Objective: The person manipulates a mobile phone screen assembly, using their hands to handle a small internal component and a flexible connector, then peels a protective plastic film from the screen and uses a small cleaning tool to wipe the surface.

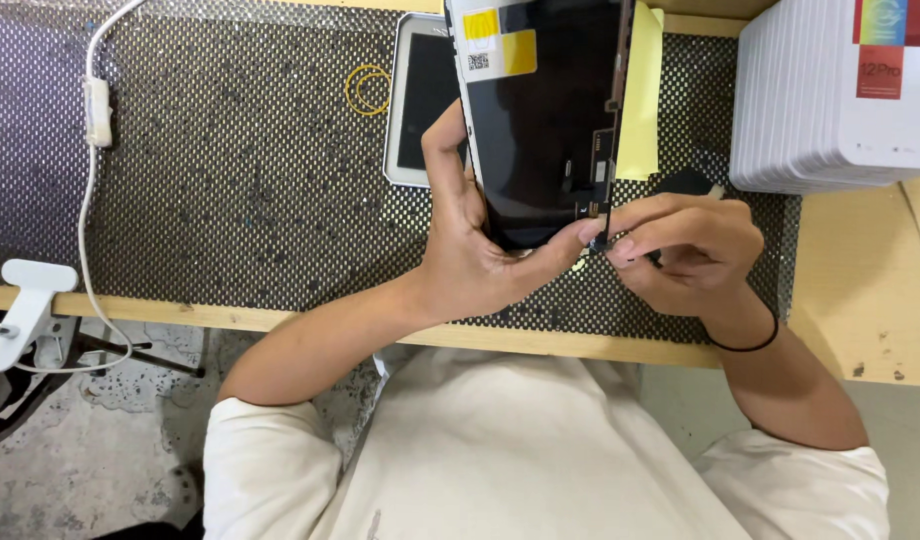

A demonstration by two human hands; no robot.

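My left hand [475, 245] grips a black phone screen panel [540, 120] from its left side and bottom, holding it up over the mat with its back facing me. Yellow stickers sit near the panel's top. My right hand [685, 250] pinches a small dark part [602, 242] at the panel's lower right corner, where a flex strip runs down the right edge. A yellow sheet [642, 100] shows behind the panel's right side.
A dark perforated mat [230, 180] covers the wooden bench [860, 300]. On it lie a white-framed phone [415, 100], a yellow ring [368, 90] and a white cable [92, 150]. A stack of white boxes [830, 100] stands at the right. A white clamp [25, 310] grips the bench edge at left.
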